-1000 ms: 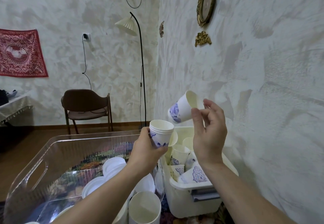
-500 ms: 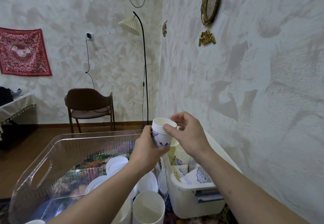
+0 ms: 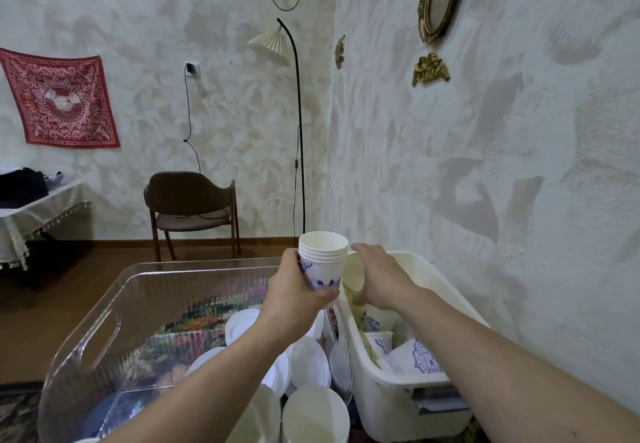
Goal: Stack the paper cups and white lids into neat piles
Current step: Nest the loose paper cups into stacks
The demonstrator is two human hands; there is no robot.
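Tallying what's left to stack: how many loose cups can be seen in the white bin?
3: one gripped by the right hand, one upright cup, one on its side. The white bin may hide more.

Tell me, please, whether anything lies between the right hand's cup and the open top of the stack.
Nothing visible does. The loose cup in the right hand sits beside the stack held by the left hand, whose top is open.

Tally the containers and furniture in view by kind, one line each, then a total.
Clear plastic bins: 1
White plastic bins: 1
Wooden chairs: 1
Floor lamps: 1
Cloth-covered tables: 1
Total: 5
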